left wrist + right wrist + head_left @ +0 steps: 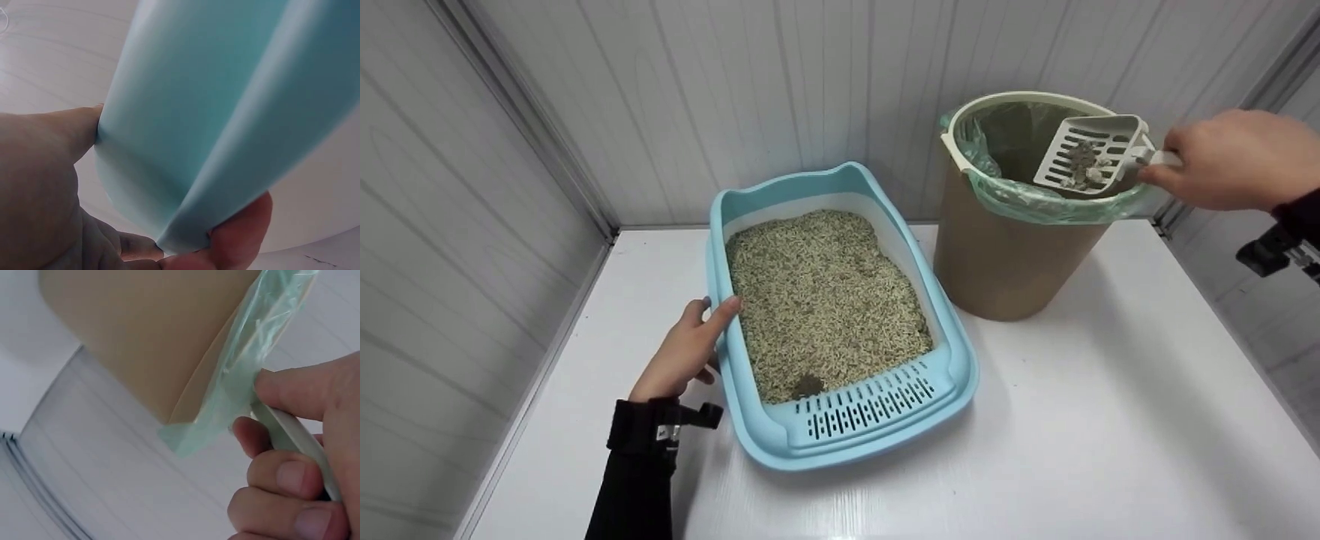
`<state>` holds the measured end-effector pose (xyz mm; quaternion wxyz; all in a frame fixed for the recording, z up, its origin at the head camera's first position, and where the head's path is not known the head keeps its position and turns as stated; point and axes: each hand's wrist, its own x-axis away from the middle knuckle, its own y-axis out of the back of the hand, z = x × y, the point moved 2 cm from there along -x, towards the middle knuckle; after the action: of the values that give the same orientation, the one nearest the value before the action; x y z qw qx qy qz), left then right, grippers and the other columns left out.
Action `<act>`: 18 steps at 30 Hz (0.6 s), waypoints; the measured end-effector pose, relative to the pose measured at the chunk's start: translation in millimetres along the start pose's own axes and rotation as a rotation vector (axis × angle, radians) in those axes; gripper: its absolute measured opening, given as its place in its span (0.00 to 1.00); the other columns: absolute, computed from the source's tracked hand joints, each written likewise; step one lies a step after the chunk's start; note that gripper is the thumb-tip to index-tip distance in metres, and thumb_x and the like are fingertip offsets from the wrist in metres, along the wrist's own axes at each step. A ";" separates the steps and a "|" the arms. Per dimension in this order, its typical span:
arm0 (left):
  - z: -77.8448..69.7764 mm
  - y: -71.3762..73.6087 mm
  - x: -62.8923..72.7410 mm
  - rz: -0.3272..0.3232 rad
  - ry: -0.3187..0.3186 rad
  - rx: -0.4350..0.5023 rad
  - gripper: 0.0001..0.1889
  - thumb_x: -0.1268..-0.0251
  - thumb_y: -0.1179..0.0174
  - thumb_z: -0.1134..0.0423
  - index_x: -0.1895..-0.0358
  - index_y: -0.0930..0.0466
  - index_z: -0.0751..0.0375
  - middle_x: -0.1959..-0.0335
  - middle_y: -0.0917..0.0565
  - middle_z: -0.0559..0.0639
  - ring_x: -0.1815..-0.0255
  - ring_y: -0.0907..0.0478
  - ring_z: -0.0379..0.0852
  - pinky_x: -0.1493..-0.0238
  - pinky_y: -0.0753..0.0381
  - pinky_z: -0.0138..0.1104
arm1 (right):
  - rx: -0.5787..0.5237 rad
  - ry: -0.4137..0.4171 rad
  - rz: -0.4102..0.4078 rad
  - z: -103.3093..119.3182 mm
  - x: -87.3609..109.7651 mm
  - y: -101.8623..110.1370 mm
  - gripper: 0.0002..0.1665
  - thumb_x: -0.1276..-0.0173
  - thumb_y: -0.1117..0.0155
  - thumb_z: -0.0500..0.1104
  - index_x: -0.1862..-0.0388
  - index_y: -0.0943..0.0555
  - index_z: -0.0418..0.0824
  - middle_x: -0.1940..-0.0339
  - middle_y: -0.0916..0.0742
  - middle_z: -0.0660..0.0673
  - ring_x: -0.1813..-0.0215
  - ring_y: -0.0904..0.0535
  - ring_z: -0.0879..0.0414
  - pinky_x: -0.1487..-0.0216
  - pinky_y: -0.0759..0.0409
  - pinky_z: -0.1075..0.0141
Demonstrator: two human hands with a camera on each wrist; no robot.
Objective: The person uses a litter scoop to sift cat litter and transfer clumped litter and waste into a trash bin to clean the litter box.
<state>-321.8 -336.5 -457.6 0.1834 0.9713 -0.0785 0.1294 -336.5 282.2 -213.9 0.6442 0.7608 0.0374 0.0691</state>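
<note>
A white slotted litter scoop (pixel 1099 142) hangs tilted over the mouth of the trash can (pixel 997 247), with greyish clumps (pixel 1084 165) lying in its bowl. My right hand (pixel 1237 161) grips the scoop's handle (pixel 298 439), fingers curled round it. On the left, my left hand (pixel 682 352) holds the side rim of the blue litter box (pixel 739 405), thumb over the top and fingers underneath, as the left wrist view shows. Pellet litter (pixel 825 292) fills the box, and a dark clump (pixel 808 385) lies near its slotted front.
A green plastic bag (pixel 1027 202) lines the trash can and folds over its cream rim. Both containers stand on a white table (pixel 1072 435). Pale panel walls (pixel 825 90) enclose the back and sides. The can is close to the litter box's right side.
</note>
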 end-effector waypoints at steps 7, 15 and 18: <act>-0.7 0.3 -0.4 -0.006 -0.006 -0.018 0.64 0.25 0.46 0.19 0.07 0.61 0.63 0.40 0.20 0.72 0.67 0.15 0.57 0.72 0.19 0.43 | 0.148 0.256 -0.391 15.1 8.6 6.0 0.29 0.23 0.35 0.44 0.80 0.40 0.46 0.88 0.37 0.51 0.85 0.41 0.52 0.86 0.42 0.54; -1.6 0.5 -0.8 0.000 -0.010 -0.012 0.63 0.25 0.46 0.19 0.07 0.60 0.61 0.41 0.20 0.70 0.68 0.16 0.57 0.72 0.20 0.44 | 0.258 0.589 -0.708 32.1 10.4 14.5 0.19 0.46 0.55 0.24 0.81 0.46 0.44 0.89 0.43 0.53 0.87 0.50 0.57 0.92 0.48 0.54; -1.9 0.2 -1.4 0.005 -0.011 -0.010 0.63 0.25 0.46 0.19 0.07 0.61 0.61 0.41 0.20 0.70 0.67 0.16 0.57 0.71 0.20 0.44 | 0.306 0.584 -0.682 32.6 8.4 15.3 0.20 0.46 0.58 0.21 0.81 0.47 0.44 0.89 0.42 0.52 0.87 0.49 0.57 0.91 0.46 0.54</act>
<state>-323.6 -335.9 -456.3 0.1877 0.9708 -0.0826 0.1241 -323.7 249.0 -203.6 0.4732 0.7401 0.4743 0.0586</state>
